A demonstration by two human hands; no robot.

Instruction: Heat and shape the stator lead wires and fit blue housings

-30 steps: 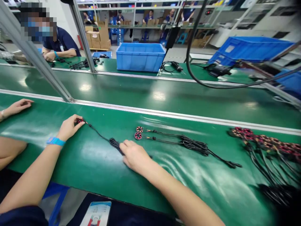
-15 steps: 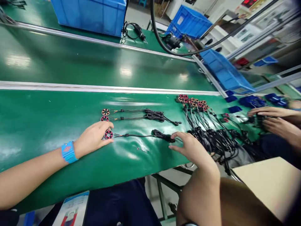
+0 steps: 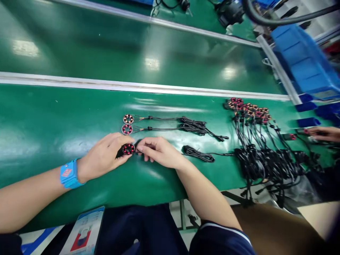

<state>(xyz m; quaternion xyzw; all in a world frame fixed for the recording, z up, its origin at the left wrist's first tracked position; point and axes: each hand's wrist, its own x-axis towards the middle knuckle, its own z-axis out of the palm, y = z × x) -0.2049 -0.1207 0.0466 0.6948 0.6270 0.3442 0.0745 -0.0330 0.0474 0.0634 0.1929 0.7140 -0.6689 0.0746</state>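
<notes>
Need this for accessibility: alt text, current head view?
A person's left hand holds a small round red-and-black part at a green bench, while the right hand pinches at its black cable close beside it. Two similar parts lie just beyond; a cabled pile sits at right, near another person's hand.

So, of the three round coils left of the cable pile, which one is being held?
The coil nearest the wearer: the left hand holds it. The middle coil and the far coil lie on the green tabletop beyond it.
</notes>
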